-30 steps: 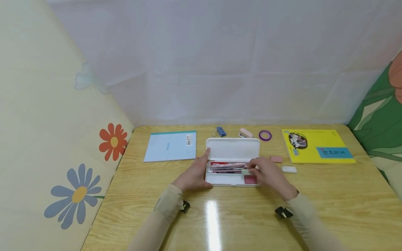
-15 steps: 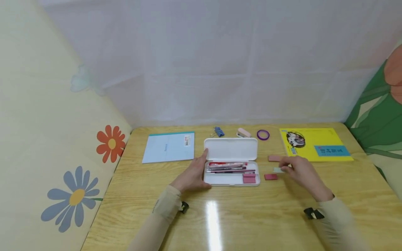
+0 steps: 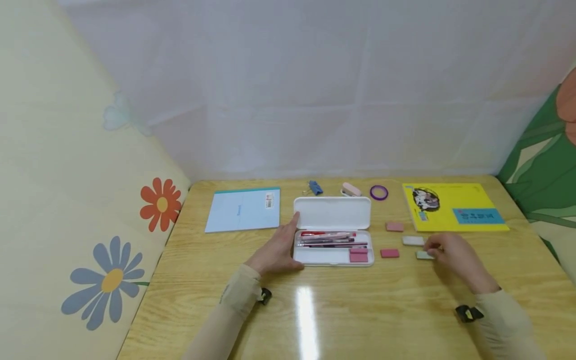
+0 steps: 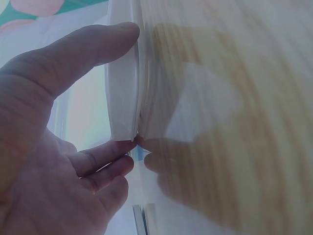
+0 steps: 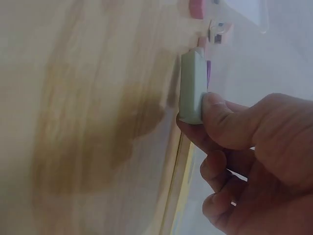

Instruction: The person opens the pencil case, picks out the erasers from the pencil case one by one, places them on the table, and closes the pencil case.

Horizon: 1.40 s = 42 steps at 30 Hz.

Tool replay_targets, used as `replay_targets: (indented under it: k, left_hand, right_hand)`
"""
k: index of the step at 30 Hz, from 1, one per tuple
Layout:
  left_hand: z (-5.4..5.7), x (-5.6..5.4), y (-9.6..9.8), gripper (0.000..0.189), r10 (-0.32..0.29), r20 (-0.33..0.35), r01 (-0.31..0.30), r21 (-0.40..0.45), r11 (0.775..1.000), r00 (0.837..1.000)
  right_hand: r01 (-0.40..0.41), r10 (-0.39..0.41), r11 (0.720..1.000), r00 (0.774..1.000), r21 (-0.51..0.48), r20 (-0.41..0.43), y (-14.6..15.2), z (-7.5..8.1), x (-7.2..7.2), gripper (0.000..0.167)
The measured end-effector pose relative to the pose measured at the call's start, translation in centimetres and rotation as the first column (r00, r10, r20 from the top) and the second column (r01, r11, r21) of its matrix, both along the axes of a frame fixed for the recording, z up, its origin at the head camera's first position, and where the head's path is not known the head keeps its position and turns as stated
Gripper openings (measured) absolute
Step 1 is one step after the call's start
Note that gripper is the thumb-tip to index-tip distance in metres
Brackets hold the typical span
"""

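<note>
An open white pencil case (image 3: pixel 321 256) holds several pens and pencils (image 3: pixel 328 240) in its back compartment, with dark pink erasers (image 3: pixel 358 258) at the right of the front one. My left hand (image 3: pixel 278 252) spans the case's left end and holds it, thumb at the front, fingers toward the hinge. In the left wrist view, the thumb presses the case's white wall (image 4: pixel 122 93). My right hand (image 3: pixel 459 260) pinches a pale green eraser (image 5: pixel 193 88) between thumb and forefinger, close over the table. Just left of that hand lie a white eraser (image 3: pixel 412 241), a light pink eraser (image 3: pixel 394 227) and a dark pink eraser (image 3: pixel 389 253).
Behind the case are a blue binder clip (image 3: pixel 316 188), a small pink stapler (image 3: pixel 351 190) and a purple tape ring (image 3: pixel 379 192). A light blue notebook (image 3: pixel 243 210) lies to the left. A yellow book (image 3: pixel 454 207) lies at the back right, beyond my right hand.
My right hand has moved right from the case, carrying the pale green eraser past the white one. A dark pink eraser now shows on the table beside the case. The left hand stays put.
</note>
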<state>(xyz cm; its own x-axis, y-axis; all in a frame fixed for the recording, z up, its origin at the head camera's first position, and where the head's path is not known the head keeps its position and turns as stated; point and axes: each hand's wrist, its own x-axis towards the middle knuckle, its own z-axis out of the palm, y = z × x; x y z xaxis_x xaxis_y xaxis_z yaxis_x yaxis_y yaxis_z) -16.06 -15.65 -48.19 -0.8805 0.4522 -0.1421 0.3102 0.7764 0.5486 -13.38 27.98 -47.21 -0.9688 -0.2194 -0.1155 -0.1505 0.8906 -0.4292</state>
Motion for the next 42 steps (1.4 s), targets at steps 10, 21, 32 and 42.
replay_targets:
  k: [10, 21, 32, 42]
  left_hand:
    - [0.1, -0.1, -0.1, 0.139, -0.002, -0.005, 0.002, -0.008, 1.000, 1.000]
    - [-0.1, -0.1, -0.1, 0.138, -0.004, -0.009, 0.004, -0.008, 1.000, 1.000]
    - [-0.3, -0.1, -0.1, 0.139, -0.003, -0.006, 0.003, -0.009, 1.000, 1.000]
    - [-0.2, 0.0, 0.0, 0.139, -0.004, -0.004, 0.004, -0.015, 1.000, 1.000]
  right_hand:
    - [0.010, -0.012, 0.999, 0.999, 0.035, 0.046, 0.2, -0.4, -0.2, 0.009]
    - [0.013, -0.014, 1.000, 0.997, -0.012, -0.072, -1.3, -0.1, 0.0, 0.005]
    - [-0.035, 0.020, 0.995, 0.986, -0.089, -0.164, -5.6, 0.7, -0.2, 0.013]
    - [-0.119, 0.092, 0.982, 0.979, -0.147, -0.181, -8.3, 0.1, -0.7, 0.017]
